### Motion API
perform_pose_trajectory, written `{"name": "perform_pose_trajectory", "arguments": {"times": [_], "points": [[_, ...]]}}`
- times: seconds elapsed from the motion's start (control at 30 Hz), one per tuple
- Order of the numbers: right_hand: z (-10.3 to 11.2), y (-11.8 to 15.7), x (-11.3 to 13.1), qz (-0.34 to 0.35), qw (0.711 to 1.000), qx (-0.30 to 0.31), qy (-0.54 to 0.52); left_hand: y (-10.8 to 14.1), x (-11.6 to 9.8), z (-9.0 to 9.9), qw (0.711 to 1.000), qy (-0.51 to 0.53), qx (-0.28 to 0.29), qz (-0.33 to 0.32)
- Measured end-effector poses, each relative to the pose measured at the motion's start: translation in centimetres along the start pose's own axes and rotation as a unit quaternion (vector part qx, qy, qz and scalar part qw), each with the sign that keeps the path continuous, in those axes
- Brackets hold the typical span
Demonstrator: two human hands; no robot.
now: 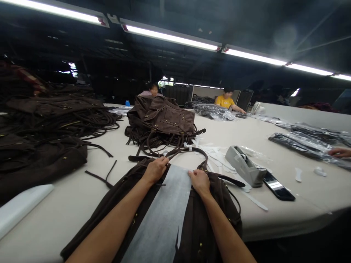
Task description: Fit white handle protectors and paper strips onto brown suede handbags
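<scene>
A dark brown bag [101,212] with handles lies at the table's near edge, its straps spreading to both sides. Down its middle runs a long whitish sheet [167,204], torn near its lower right. My left hand [157,170] is closed at the bag's upper edge, by the sheet's top left corner. Across from it, my right hand [200,180] pinches at the top right corner of the sheet, beside the handle base. Whether the fingers grip sheet, bag or both is partly hidden.
Beyond the bag stands a stack of brown bags [167,118]; more bags [55,113] lie left. At right are a tape dispenser [242,166], a phone [279,186], paper scraps [256,202] and plastic-wrapped items [301,144]. Another person's hand [340,152] reaches in at right.
</scene>
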State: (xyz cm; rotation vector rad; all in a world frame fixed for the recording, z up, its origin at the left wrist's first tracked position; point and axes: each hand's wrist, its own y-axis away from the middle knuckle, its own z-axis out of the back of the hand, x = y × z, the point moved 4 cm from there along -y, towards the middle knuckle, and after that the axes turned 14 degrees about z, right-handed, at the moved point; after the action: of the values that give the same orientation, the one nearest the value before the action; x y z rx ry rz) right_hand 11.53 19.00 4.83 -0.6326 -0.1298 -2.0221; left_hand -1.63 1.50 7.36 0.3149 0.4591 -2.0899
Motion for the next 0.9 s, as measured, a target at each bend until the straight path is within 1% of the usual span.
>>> {"name": "perform_pose_trajectory", "arguments": {"times": [0.07,0.1,0.2,0.3,0.37,0.4,0.43,0.47,0.5,0.53,0.57,0.63,0.7,0.8,0.9], "points": [[-0.1,0.0,-0.1,0.002,1.000,0.003,0.000,-0.7,1.4,0.5,0.997,0.025,-0.038,0.056],[-0.1,0.0,-0.1,0.003,1.000,0.004,0.000,-1.2,2.5,0.9,0.993,0.038,-0.061,0.094],[-0.1,-0.1,-0.2,0.006,1.000,0.008,0.001,-1.9,7.0,2.8,0.964,0.065,-0.127,0.222],[-0.1,-0.2,-0.2,0.004,1.000,0.009,-0.001,-0.9,11.7,5.5,0.919,0.067,-0.180,0.345],[0.0,-0.3,-0.2,0.002,1.000,0.009,-0.003,0.6,13.5,7.1,0.887,0.057,-0.210,0.407],[0.0,-0.3,-0.2,0.000,1.000,0.007,-0.005,1.3,13.9,7.8,0.874,0.051,-0.224,0.427],[0.1,-0.3,-0.2,-0.001,1.000,0.006,-0.007,1.8,13.8,8.3,0.866,0.047,-0.235,0.438],[0.1,-0.3,-0.2,-0.002,1.000,0.005,-0.009,2.2,13.4,8.6,0.865,0.044,-0.241,0.438],[0.2,-0.3,-0.2,-0.002,1.000,0.004,-0.012,2.4,12.7,8.7,0.869,0.042,-0.241,0.429],[0.2,-0.3,-0.2,-0.002,1.000,0.003,-0.014,2.3,11.8,8.5,0.881,0.042,-0.232,0.411],[0.3,-0.2,-0.1,-0.002,1.000,0.002,-0.016,2.2,10.8,8.2,0.895,0.043,-0.212,0.389],[0.3,-0.1,-0.1,-0.002,1.000,0.000,-0.019,1.9,9.0,7.0,0.923,0.044,-0.155,0.350],[0.3,0.1,-0.1,-0.005,1.000,-0.002,-0.022,1.9,8.1,5.8,0.937,0.045,-0.105,0.331],[0.3,0.2,-0.1,-0.007,1.000,-0.003,-0.025,2.1,8.1,4.6,0.946,0.060,-0.070,0.312],[0.3,0.3,0.0,-0.009,1.000,-0.002,-0.027,1.8,9.2,4.1,0.943,0.097,-0.039,0.315]]}}
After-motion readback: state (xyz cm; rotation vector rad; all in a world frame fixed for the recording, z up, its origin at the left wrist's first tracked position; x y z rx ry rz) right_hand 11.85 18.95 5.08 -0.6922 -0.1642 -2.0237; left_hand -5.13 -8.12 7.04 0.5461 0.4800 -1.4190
